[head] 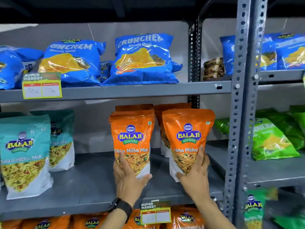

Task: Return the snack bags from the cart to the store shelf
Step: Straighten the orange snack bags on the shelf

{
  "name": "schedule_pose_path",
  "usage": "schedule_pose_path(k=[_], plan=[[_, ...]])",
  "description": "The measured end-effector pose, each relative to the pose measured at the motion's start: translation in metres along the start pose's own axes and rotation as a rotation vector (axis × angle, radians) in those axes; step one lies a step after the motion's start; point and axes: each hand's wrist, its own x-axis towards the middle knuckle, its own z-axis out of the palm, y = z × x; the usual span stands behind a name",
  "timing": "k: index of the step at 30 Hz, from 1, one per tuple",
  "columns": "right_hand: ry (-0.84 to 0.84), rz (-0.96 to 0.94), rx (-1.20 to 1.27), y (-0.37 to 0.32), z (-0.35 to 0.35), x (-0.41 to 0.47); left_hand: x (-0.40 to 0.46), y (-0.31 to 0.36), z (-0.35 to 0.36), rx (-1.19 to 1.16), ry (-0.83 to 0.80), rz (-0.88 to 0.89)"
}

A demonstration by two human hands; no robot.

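Two orange Balaji "Tikha Mitha Mix" bags stand upright on the middle grey shelf (92, 184). My left hand (127, 177), with a black watch on its wrist, grips the lower part of the left orange bag (132, 134). My right hand (196, 169) grips the bottom right of the right orange bag (186, 134). Behind each of them stands another orange bag. The cart is out of view.
Teal Balaji bags (24, 151) stand at the shelf's left. Blue Crunchem bags (142, 58) lie on the shelf above. Green bags (270, 139) fill the neighbouring rack past the perforated grey upright (237, 113). More orange bags (92, 222) sit below, behind a price tag (156, 212).
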Motion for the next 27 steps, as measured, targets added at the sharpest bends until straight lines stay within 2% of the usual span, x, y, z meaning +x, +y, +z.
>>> schedule_pose_path(k=[7,12,27], plan=[[0.075,-0.036,-0.115,-0.015,0.003,-0.008,-0.007,0.013,0.013,0.100,0.106,-0.117],[0.059,-0.066,-0.157,-0.013,0.008,-0.004,-0.005,0.010,0.018,0.181,0.076,-0.078],[0.011,-0.107,-0.173,-0.018,0.022,-0.005,-0.012,0.005,0.020,0.219,0.097,-0.085]])
